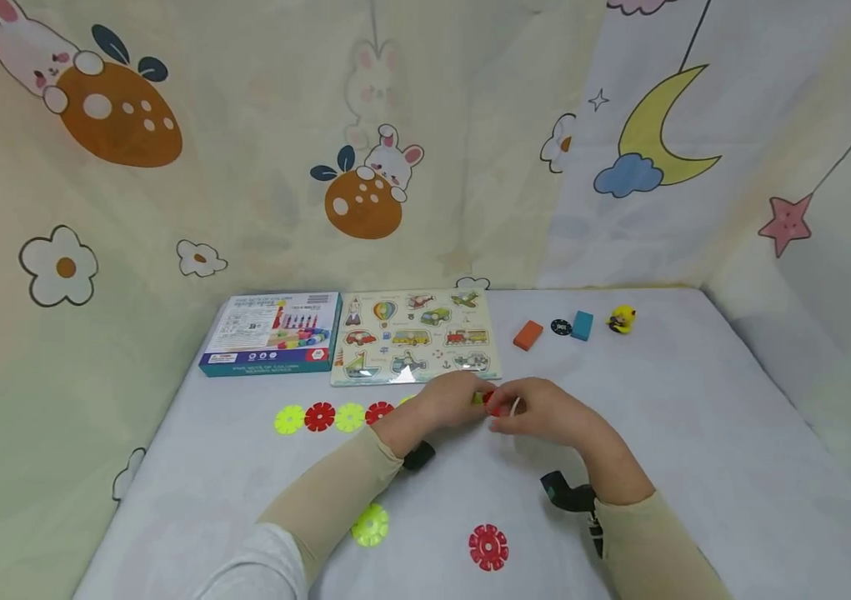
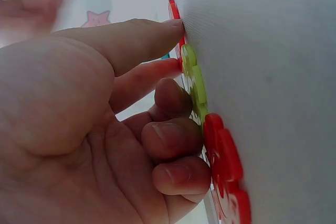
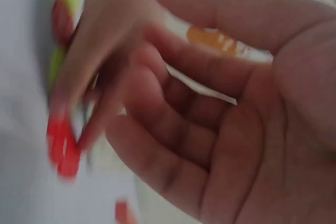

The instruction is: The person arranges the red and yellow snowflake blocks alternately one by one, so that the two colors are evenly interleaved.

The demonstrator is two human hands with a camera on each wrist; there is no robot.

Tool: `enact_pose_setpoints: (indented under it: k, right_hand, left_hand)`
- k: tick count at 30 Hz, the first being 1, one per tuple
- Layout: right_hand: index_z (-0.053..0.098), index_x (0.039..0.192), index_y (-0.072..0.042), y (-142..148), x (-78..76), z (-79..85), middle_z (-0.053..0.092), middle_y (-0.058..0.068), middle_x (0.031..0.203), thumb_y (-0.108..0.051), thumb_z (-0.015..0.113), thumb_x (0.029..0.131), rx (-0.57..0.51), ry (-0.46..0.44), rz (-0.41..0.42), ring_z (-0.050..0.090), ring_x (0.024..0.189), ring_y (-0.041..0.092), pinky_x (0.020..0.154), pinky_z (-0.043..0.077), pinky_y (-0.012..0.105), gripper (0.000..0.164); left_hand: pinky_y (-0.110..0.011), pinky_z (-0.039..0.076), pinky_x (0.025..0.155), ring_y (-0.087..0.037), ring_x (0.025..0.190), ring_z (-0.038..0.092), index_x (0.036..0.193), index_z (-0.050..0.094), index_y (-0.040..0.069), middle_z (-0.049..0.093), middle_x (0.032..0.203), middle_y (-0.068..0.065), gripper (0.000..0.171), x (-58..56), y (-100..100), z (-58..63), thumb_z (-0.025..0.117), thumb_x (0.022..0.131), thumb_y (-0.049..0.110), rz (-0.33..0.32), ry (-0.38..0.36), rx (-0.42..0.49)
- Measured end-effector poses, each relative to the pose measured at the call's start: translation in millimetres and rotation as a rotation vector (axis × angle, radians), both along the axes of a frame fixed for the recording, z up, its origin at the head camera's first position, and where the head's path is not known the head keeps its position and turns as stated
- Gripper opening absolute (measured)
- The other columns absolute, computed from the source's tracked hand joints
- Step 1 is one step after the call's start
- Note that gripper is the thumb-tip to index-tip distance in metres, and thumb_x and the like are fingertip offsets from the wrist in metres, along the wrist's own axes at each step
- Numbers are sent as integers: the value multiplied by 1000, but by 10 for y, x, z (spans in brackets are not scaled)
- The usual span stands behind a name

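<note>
A row of notched flower-shaped plastic discs, alternating yellow-green [image 1: 289,419] and red [image 1: 319,416], lies across the white tabletop. At its right end my left hand [image 1: 449,402] pinches a red disc [image 3: 63,148] between thumb and index finger, low against the surface. Its other fingers curl beside a yellow-green disc [image 2: 195,85] and the red disc behind it [image 2: 224,153]. My right hand [image 1: 548,410] hovers just to the right, fingers bent loosely, palm bare in the right wrist view. My left hand and forearm hide part of the row.
Nearer me lie a loose yellow-green disc [image 1: 370,525] and a red one [image 1: 488,547]. Behind the row stand a toy box [image 1: 271,333] and a picture puzzle board [image 1: 416,337]. Orange [image 1: 528,335] and blue blocks [image 1: 582,326], a black round piece [image 1: 561,327] and a yellow figurine [image 1: 621,319] sit back right.
</note>
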State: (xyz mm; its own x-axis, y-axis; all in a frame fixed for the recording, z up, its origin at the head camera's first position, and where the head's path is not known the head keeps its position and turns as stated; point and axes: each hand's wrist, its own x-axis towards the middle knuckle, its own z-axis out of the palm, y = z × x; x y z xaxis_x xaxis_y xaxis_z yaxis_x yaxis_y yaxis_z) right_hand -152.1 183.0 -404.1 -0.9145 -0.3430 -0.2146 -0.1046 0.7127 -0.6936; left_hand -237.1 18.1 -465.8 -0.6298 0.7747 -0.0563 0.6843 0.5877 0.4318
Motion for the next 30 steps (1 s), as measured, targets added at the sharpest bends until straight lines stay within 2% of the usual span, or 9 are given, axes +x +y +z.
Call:
enact_pose_setpoints:
  k: [3, 6, 11, 16, 19, 22, 25, 28, 30]
  right_hand:
    - [68, 103, -21, -287, 215, 112, 61, -8, 89, -27, 73, 83, -70, 19, 270, 57, 80, 12, 69, 49, 29, 22]
    - [67, 111, -23, -644, 409, 70, 61, -15, 104, -31, 70, 86, -73, 51, 525, 58, 94, 4, 81, 48, 24, 27]
    - [57, 130, -23, -1143, 647, -204, 42, -12, 140, -36, 65, 88, 81, 152, 777, 36, 127, 3, 99, 35, 23, 45]
    - [43, 142, -22, -1339, 802, -429, 20, -7, 153, -37, 62, 90, 306, 302, 856, 13, 140, 11, 107, 25, 27, 57]
    - [46, 139, -21, -1380, 861, -473, 27, -5, 150, -34, 63, 90, 374, 440, 849, 21, 138, 12, 106, 27, 26, 53]
    - [52, 133, -22, -1398, 895, -481, 40, -7, 135, -33, 63, 90, 406, 561, 815, 36, 124, 7, 98, 34, 21, 45]
    - [56, 128, -25, -1391, 904, -478, 46, -10, 115, -43, 62, 89, 411, 563, 792, 42, 103, 3, 84, 39, 17, 44]
    - [60, 121, -29, -1376, 882, -456, 43, -11, 102, -46, 65, 85, 394, 464, 758, 40, 89, 1, 72, 39, 14, 40]
    - [62, 116, -30, -1362, 856, -437, 44, -11, 100, -38, 70, 84, 391, 409, 720, 41, 86, 1, 70, 39, 13, 34]
  left_hand:
    - [-23, 43, 72, -7, 82, 53, 118, 67, 25, 64, 93, 12, 30, 5, -7, 27, 64, 89, 28, 14, -8, -19]
    - [-24, 43, 77, -7, 86, 53, 125, 63, 21, 65, 107, 8, 38, 13, -11, 54, 66, 88, 28, 28, -21, -34]
    - [-23, 42, 76, -8, 86, 51, 126, 62, 20, 64, 112, 6, 41, 25, -17, 67, 67, 87, 29, 37, -39, -29]
    - [-22, 42, 73, -7, 85, 51, 126, 62, 20, 64, 109, 7, 40, 25, -21, 28, 66, 88, 29, 48, -52, -15]
    - [-23, 41, 68, -8, 82, 50, 127, 62, 20, 63, 103, 8, 41, 25, -25, 4, 67, 88, 29, 49, -56, -9]
    - [-23, 40, 65, -9, 81, 50, 127, 62, 19, 62, 98, 8, 41, 23, -28, -15, 67, 87, 30, 47, -55, -3]
    - [-23, 40, 65, -9, 81, 50, 127, 62, 19, 61, 96, 9, 41, 23, -28, -14, 67, 87, 29, 44, -52, 2]
    - [-22, 40, 67, -9, 82, 50, 126, 62, 19, 63, 100, 8, 40, 27, -28, -1, 67, 88, 28, 42, -42, 4]
    - [-22, 41, 68, -9, 82, 50, 126, 63, 19, 64, 103, 8, 39, 31, -26, 12, 66, 88, 27, 43, -38, 4]
